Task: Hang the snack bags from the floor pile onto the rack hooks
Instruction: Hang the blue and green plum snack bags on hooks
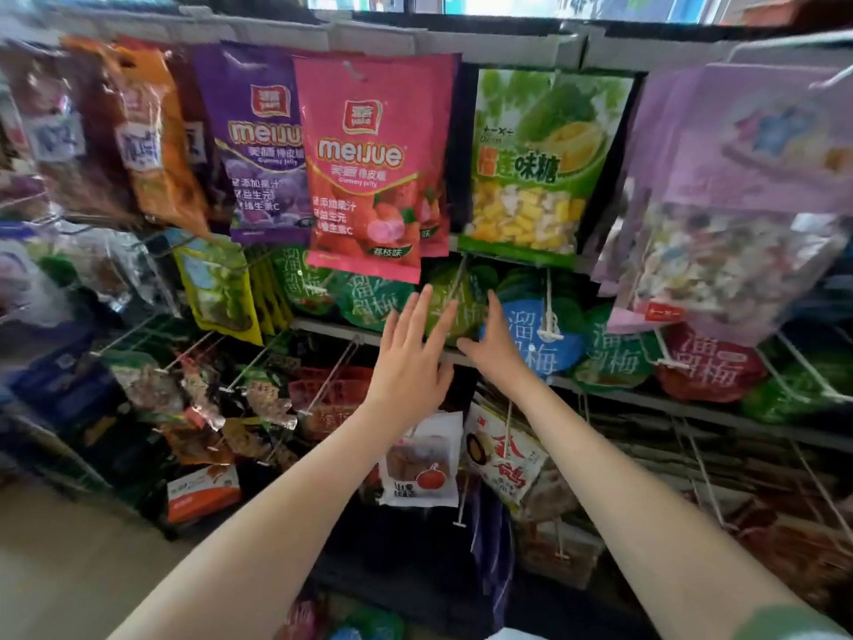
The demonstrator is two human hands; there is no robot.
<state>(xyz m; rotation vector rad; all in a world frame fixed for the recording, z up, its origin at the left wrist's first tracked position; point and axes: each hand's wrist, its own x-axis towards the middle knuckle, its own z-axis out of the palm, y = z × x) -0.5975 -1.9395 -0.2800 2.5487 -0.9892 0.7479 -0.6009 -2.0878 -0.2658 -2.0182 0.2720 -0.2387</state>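
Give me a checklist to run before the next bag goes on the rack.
1. Left hand free: ok, fingers straight, holding nothing.
2. Right hand free: ok, open, holding nothing.
3. Lime green bag between the hands seated on its hook: cannot tell, its top is hidden behind the pink bag.
4. Spare hooks: ok, wire hooks at lower right appear bare.
5. Floor pile within reach: cannot tell, only bag edges show at the frame's bottom.

Left of the pink jelly bag point(374, 168) the orange bags point(152, 145) are pure blur, the purple bag point(258, 145) tucks half behind it, and far below it the floor pile point(367, 624) is cut off.
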